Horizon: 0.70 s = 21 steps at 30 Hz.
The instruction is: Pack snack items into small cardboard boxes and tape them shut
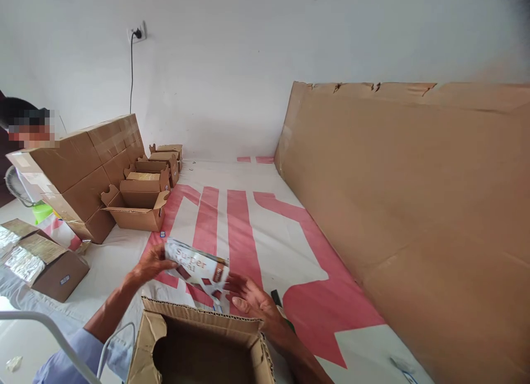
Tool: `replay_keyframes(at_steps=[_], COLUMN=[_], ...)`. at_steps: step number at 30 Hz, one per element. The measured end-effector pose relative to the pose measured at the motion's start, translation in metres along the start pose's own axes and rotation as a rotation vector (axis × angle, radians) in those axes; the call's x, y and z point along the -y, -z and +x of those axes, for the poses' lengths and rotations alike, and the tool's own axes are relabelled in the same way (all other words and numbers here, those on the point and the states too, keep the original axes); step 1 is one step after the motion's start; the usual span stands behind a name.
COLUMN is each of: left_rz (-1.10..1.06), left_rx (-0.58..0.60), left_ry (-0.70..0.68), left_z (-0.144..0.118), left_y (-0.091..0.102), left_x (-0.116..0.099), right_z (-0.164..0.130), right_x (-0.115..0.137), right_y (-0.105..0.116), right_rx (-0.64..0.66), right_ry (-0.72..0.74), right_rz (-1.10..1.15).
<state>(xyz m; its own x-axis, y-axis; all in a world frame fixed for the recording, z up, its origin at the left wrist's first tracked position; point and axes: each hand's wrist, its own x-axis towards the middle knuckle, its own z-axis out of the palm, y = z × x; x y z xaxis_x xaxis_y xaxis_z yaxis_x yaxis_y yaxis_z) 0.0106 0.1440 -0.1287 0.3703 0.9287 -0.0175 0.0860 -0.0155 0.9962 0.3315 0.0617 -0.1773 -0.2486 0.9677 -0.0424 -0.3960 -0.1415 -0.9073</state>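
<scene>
Both L grip (156,260) & R grip (252,296) flank pkt (197,269).

A black plug (138,34) sits in a wall socket (143,31), its cable (131,75) dropping behind a stack of taped cartons (78,174). Beyond the stack is another person (19,109); at right, a large torn-edged cardboard sheet (406,207) stands along the red-and-white cloth (275,246).
</scene>
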Motion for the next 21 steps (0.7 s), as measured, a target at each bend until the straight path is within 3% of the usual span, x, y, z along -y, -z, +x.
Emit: replay_keyframes(at_steps=[6,9,12,16,19,21], left_rz=[0.164,0.236,0.288,0.376,0.469,0.552], left_rx=[-0.433,-0.572,-0.672,-0.820,-0.872,-0.882], left_ry=[0.042,0.087,0.095,0.128,0.195,0.220], left_z=[-0.028,-0.026,-0.010,0.014,0.020,0.018], left_y=[0.109,0.145,0.163,0.171,0.173,0.173], left_x=[-0.039,-0.047,-0.045,-0.032,-0.022,-0.018], right_z=[0.008,0.008,0.008,0.008,0.002,-0.005], right_x=[-0.016,-0.021,-0.023,-0.019,-0.005,0.011], right_y=[0.008,0.006,0.006,0.009,0.009,0.008], right_rx=[-0.081,-0.087,-0.072,-0.034,0.009,0.118], right_ry=[0.008,0.022,-0.003,-0.044,-0.058,-0.064], right_rz=[0.042,0.038,0.027,-0.009,-0.030,-0.045])
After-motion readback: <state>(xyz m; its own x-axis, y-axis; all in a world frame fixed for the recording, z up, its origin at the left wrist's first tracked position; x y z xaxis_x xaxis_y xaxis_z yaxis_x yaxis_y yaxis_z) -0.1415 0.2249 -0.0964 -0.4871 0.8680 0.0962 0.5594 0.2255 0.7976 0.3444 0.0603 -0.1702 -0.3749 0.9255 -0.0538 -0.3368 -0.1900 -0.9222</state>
